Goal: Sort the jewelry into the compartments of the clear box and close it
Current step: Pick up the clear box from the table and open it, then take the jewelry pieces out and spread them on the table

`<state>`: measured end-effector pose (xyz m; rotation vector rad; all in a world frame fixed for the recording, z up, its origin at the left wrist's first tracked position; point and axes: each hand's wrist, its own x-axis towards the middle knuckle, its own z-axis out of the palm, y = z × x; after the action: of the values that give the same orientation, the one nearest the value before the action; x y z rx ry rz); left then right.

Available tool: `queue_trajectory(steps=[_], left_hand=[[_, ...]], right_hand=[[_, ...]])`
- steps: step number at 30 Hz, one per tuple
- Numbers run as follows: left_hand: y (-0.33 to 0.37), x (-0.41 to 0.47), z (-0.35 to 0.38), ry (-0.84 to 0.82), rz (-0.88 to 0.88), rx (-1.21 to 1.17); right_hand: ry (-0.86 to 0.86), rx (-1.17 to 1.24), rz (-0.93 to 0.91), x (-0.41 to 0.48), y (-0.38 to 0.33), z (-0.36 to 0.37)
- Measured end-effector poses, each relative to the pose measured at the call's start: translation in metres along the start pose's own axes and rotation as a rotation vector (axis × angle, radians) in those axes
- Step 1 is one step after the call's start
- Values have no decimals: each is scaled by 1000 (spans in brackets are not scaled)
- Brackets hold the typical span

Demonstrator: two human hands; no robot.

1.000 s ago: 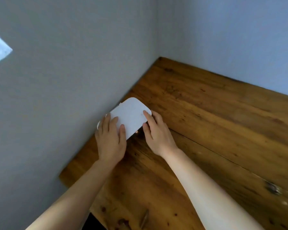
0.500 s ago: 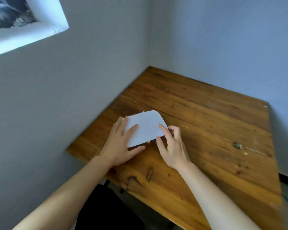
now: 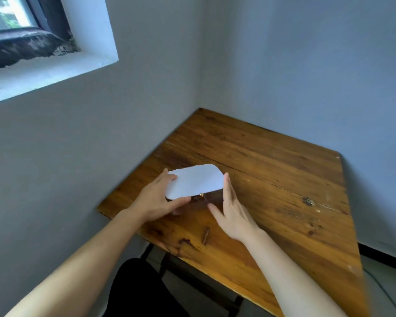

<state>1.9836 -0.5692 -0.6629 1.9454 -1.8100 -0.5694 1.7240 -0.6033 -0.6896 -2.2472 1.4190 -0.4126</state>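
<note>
A box [image 3: 196,180] with a white, rounded lid sits shut on the wooden table [image 3: 272,170], close to the left wall. A small gold clasp [image 3: 201,195] shows at its near edge. My left hand [image 3: 157,200] grips the box's left end, thumb at the near edge and fingers on the far side. My right hand [image 3: 232,212] lies with fingers straight and apart, its fingertips against the box's right end. No jewelry is visible; the lid hides the inside.
Two grey walls meet behind the table, which fills the corner. A window [image 3: 21,30] is set in the left wall, high up. The table's near edge runs diagonally, with a dark seat [image 3: 135,289] and floor below it. Dark gouges [image 3: 205,235] mark the wood.
My view has pulled back and tilted up, bringing the window in. The box has turned slightly and sits farther from the wall. My left hand moved from on top of the lid to its left end.
</note>
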Motion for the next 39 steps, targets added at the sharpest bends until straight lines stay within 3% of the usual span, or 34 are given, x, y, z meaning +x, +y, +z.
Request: queue_trajectory(steps=[6, 11, 17, 27, 31, 36, 39], left_hand=[[2, 9, -3, 206, -8, -194], [-2, 32, -12, 398, -71, -164], [-11, 73, -3, 363, -266, -467], [-30, 85, 8, 350, -508, -676], [-29, 57, 18, 496, -454, -585], [-23, 5, 42, 529, -207, -435], [-18, 1, 43, 547, -159, -378]], right_hand=[[68, -64, -54, 2, 1, 1], [131, -140, -121, 4, 7, 7], [189, -139, -172, 6, 9, 10], [175, -158, -177, 13, 12, 9], [95, -199, -139, 18, 9, 5], [175, -223, -314, 35, -17, -9], [131, -154, -281, 69, -50, -25]])
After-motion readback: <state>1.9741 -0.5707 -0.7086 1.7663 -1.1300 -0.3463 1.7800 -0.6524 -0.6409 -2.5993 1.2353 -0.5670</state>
